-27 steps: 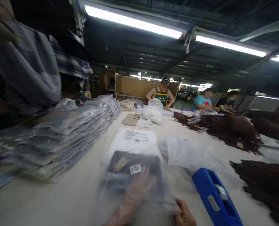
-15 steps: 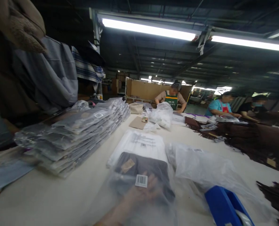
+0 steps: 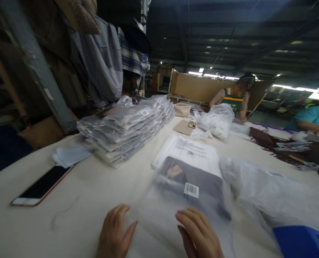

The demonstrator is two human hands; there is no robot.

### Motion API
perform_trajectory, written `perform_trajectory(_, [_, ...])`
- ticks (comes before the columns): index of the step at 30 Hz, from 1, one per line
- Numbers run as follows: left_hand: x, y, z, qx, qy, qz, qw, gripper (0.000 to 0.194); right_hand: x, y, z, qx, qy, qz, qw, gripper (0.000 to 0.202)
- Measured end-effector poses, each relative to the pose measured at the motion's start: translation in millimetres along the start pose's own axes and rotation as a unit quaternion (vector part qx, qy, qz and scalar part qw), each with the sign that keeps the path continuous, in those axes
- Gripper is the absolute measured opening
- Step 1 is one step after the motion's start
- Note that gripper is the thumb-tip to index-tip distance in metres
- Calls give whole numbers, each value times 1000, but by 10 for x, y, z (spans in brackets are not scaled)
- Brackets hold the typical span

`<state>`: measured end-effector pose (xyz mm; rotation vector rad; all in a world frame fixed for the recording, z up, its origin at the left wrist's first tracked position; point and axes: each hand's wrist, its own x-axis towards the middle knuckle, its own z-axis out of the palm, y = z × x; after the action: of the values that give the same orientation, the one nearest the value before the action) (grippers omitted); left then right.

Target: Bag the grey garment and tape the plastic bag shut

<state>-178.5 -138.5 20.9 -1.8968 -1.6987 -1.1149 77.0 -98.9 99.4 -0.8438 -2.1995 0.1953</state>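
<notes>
Since the earlier frame your view has swung left, bringing a slim dark-screened phone with a copper edge [image 3: 41,186] into view on the pale matte table [image 3: 95,193], and your left hand has come out from under the plastic. Your left hand [image 3: 113,234] now lies flat, fingers together, on the near left edge of the clear, glossy plastic bag with a folded dark grey garment inside [image 3: 191,190]. Your right hand [image 3: 199,234] rests palm down on the bag's near end, fingers together and slightly curled, gripping nothing. The bag lies flat on the table right in front of you; it shows a white barcode sticker [image 3: 191,190] and a tan card tag [image 3: 175,170]. Behind it, touching, is a flat stack of empty white printed poly bags [image 3: 189,152]. To the right lies a crumpled translucent plastic sheet [image 3: 272,197], soft and wrinkled. A blue hard-plastic tape dispenser [image 3: 301,242] sits at the lower right. On the left stands a slanting pile of bagged grey garments [image 3: 129,125], slick and layered. Thin pale paper sheets [image 3: 69,154] lie beside the phone.
</notes>
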Motion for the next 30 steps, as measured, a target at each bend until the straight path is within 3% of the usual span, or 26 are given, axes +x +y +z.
perform_trajectory(1, [58,-4,47,8,-10,-43,999,28,293,31,65,30,-63,-54,996,40])
perform_trajectory(3, [184,7,176,-6,-51,-93,994,26,835,70,226,28,-184,-64,981,43])
perform_trajectory(7, [262,9,339,-47,-61,-115,990,23,1515,75,639,-28,-436,-37,899,59])
perform_trajectory(11, [176,-34,299,-83,-29,-145,986,19,1788,-11,991,-46,-570,-34,819,58])
perform_trajectory(16, [220,-91,222,-149,19,-207,967,17,2019,-125,1272,-78,-661,-13,746,47])
perform_trajectory(20, [274,-141,238,-242,52,-271,930,14,2112,-116,1436,-58,-686,45,724,27])
perform_trajectory(24, [264,-195,253,-285,52,-357,888,19,2223,-7,1326,30,-637,131,759,19])
perform_trajectory(27, [241,-206,225,-442,18,-421,792,37,2399,125,985,117,-521,193,823,10])
perform_trajectory(28, [227,-197,208,-506,-10,-402,763,43,2467,172,834,146,-468,209,846,11])
perform_trajectory(30, [183,-161,160,-594,-64,-303,743,60,2592,260,502,199,-349,236,885,19])
